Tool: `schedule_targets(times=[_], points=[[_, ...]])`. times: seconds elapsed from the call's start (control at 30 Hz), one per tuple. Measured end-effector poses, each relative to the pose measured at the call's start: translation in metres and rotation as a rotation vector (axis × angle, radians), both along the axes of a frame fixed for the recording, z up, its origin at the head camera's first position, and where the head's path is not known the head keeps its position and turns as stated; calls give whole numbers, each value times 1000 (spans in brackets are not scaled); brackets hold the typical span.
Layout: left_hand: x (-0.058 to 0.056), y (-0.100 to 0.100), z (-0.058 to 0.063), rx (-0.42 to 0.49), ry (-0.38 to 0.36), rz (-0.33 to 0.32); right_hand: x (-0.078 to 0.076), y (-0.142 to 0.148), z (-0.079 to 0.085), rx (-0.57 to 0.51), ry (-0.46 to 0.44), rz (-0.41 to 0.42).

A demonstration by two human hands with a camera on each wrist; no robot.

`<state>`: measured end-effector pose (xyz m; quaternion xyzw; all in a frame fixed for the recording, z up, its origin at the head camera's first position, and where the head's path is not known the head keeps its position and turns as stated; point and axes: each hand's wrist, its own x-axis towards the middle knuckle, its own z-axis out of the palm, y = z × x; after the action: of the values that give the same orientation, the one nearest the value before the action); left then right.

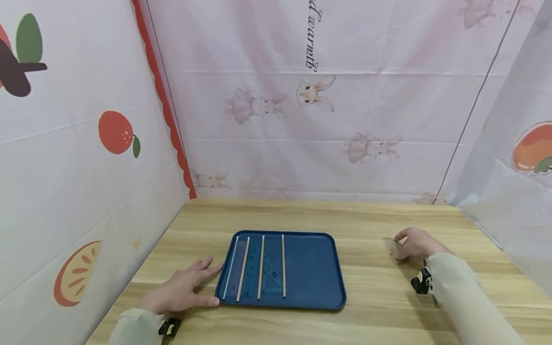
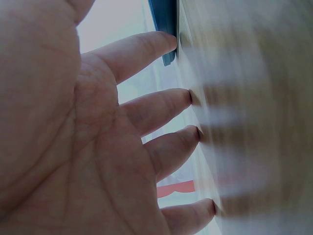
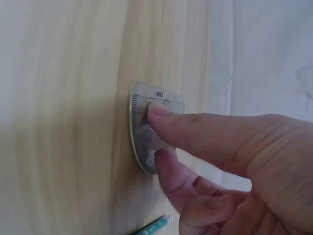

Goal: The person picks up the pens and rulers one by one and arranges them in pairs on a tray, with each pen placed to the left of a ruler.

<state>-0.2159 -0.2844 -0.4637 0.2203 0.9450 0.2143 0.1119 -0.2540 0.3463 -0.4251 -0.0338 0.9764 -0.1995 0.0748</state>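
A clear protractor [image 3: 142,134] with printed markings is pinched between the thumb and fingers of my right hand [image 1: 416,243], close over the table's right side. The protractor [image 1: 391,247] is partly hidden behind the fingers. My left hand [image 1: 183,289] rests on the table with its fingers spread, the thumb and index fingertip at the left edge of a blue tray [image 1: 310,273]. In the tray, several slim pencils [image 1: 283,268] lie lengthwise, apart from one another. Beneath them are a see-through ruler [image 1: 250,274] and a see-through set square [image 1: 272,277].
The wood-grain table [image 1: 366,316] meets a printed curtain [image 1: 276,167] at the back, with more curtains at both sides. A slim teal-ended thing [image 3: 155,225] shows at the bottom of the right wrist view.
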Motion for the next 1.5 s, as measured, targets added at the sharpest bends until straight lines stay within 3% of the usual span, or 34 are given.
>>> schedule_targets(times=[0.6, 0.97, 1.5], points=[[0, 2, 3, 3, -13, 6, 0, -18, 6, -89, -132, -72], [0, 0, 0, 7, 2, -10, -2, -24, 3, -95, -122, -55], [0, 0, 0, 16, 13, -19, 7, -33, 3, -90, -8, -10]])
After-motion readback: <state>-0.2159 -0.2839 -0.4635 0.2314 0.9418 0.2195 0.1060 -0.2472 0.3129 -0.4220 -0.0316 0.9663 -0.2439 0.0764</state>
